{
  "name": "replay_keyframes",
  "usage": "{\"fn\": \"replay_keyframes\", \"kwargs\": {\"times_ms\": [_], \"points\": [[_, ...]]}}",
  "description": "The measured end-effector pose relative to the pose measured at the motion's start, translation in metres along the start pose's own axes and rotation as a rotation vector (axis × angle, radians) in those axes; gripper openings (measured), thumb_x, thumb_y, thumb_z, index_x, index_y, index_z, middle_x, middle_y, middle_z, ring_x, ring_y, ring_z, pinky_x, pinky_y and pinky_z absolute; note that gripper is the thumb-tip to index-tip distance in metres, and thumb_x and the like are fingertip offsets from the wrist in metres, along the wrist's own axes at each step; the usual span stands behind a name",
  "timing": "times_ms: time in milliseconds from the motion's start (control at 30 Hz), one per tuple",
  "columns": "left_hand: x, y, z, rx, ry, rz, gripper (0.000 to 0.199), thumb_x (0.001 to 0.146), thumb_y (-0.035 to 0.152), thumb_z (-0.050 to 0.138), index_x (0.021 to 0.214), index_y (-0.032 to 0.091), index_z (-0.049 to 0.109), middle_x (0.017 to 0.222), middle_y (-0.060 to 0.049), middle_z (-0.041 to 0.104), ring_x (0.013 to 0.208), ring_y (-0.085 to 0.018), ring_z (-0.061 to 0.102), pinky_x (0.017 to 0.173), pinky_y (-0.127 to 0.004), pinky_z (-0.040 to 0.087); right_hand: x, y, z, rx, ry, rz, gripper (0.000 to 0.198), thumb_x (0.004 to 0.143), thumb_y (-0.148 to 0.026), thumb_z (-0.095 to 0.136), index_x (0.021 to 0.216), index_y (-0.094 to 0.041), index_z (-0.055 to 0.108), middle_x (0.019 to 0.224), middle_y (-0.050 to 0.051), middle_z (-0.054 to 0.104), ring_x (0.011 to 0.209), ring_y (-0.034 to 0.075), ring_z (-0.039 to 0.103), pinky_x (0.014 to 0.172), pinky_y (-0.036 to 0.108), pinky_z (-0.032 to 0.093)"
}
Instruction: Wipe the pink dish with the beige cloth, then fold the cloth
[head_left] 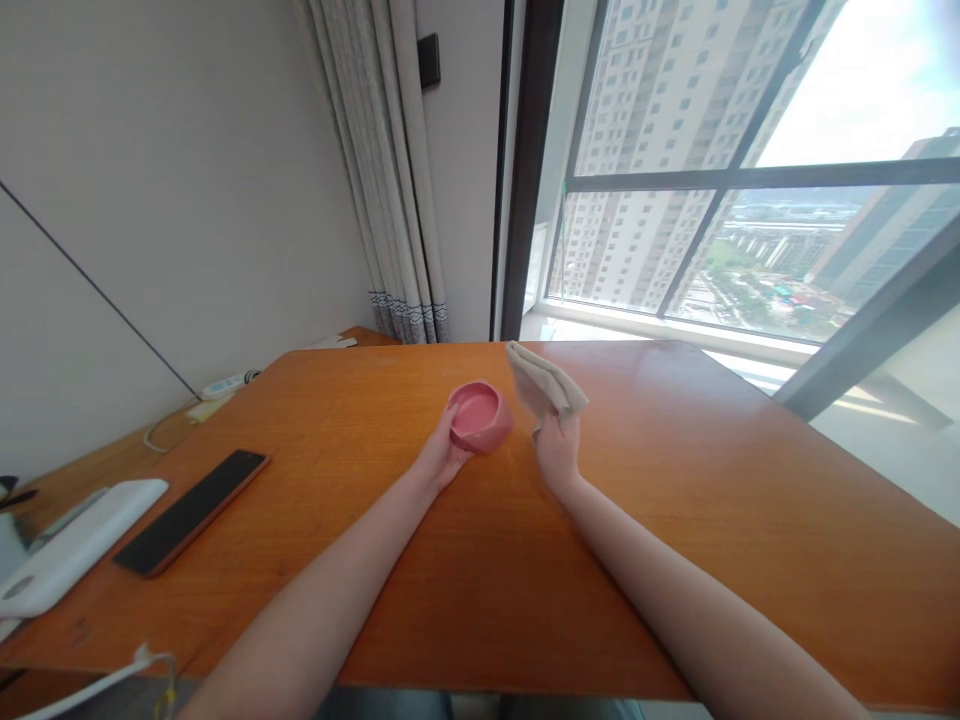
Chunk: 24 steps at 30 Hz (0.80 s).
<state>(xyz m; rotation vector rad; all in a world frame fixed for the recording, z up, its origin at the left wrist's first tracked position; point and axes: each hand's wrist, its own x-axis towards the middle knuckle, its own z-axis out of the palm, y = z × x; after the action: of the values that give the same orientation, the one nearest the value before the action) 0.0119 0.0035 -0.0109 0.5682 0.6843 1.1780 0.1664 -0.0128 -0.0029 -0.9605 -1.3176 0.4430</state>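
Head | left hand (441, 452) gripping pink faceted bowl (481, 420) | right hand (558, 450) clutching folded beige cloth (546, 383) | bowl between hands, cloth apart

Two bare forearms (360, 552) (664, 578), smooth and slender, taper towards equally bare hands (441, 455) (559, 452)

The tabletop (712, 450) looks like smooth wood with a soft sheen. The pink bowl (481, 425) appears smooth and matt, the folded cloth (544, 383) dull fabric; toward eight o'clock, a white case (82, 545) resembles smooth plastic; toward eleven, the curtain (390, 180) is matt textile.
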Motion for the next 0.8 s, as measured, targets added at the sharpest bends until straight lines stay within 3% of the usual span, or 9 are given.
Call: {"fn": "replay_keyframes", "kwargs": {"times_ms": [200, 367, 500, 633, 733, 800], "points": [[-0.002, 0.0, 0.004, -0.041, -0.093, 0.032, 0.042, 0.085, 0.037, 0.057, 0.123, 0.021, 0.054, 0.12, -0.009, 0.063, 0.104, -0.023, 0.062, 0.086, -0.035, 0.051, -0.014, 0.013, 0.018, 0.004, -0.175, 0.061, 0.053, 0.09, -0.044, 0.041, 0.138, -0.021, 0.041, 0.148, 0.009, 0.035, 0.137, 0.024, 0.031, 0.114, 0.045, 0.024], [0.004, 0.009, -0.003, -0.113, -0.038, 0.119, 0.042, 0.085, 0.037, 0.058, 0.123, 0.02, 0.052, 0.114, -0.008, 0.065, 0.097, -0.02, 0.064, 0.084, -0.033, 0.052, -0.03, 0.005, 0.032, 0.035, -0.28, 0.106, 0.053, 0.09, -0.043, 0.042, 0.14, -0.025, 0.039, 0.155, 0.004, 0.018, 0.142, 0.023, 0.018, 0.116, 0.043, 0.019], [0.004, 0.002, -0.004, -0.055, -0.047, 0.198, 0.051, 0.076, 0.023, 0.069, 0.122, 0.023, 0.048, 0.113, -0.007, 0.064, 0.096, -0.018, 0.064, 0.086, -0.032, 0.05, -0.031, 0.006, 0.035, 0.051, -0.247, 0.162, 0.058, 0.088, -0.041, 0.044, 0.143, -0.026, 0.033, 0.156, 0.002, 0.016, 0.142, 0.022, 0.018, 0.115, 0.042, 0.02], [-0.001, -0.009, 0.0, 0.049, -0.093, 0.142, 0.06, 0.068, 0.018, 0.077, 0.118, 0.026, 0.044, 0.11, -0.004, 0.064, 0.095, -0.017, 0.064, 0.093, -0.037, 0.047, -0.02, 0.016, 0.028, 0.059, -0.054, 0.276, 0.064, 0.085, -0.038, 0.047, 0.144, -0.021, 0.029, 0.15, 0.008, 0.031, 0.137, 0.024, 0.029, 0.114, 0.043, 0.023], [-0.004, -0.006, 0.001, 0.112, -0.127, 0.028, 0.054, 0.074, 0.036, 0.071, 0.12, 0.027, 0.045, 0.116, -0.007, 0.063, 0.1, -0.021, 0.064, 0.096, -0.044, 0.044, -0.007, 0.017, 0.019, 0.113, 0.018, 0.291, 0.056, 0.086, -0.039, 0.044, 0.138, -0.019, 0.04, 0.136, 0.009, 0.051, 0.128, 0.024, 0.042, 0.112, 0.043, 0.027], [-0.005, 0.001, 0.0, 0.135, -0.175, -0.051, 0.051, 0.08, 0.05, 0.06, 0.123, 0.025, 0.049, 0.121, -0.01, 0.062, 0.105, -0.024, 0.062, 0.096, -0.046, 0.045, 0.0, 0.016, 0.014, 0.149, -0.008, 0.28, 0.052, 0.085, -0.041, 0.044, 0.131, -0.018, 0.049, 0.128, 0.007, 0.058, 0.125, 0.024, 0.046, 0.111, 0.043, 0.029]]}}
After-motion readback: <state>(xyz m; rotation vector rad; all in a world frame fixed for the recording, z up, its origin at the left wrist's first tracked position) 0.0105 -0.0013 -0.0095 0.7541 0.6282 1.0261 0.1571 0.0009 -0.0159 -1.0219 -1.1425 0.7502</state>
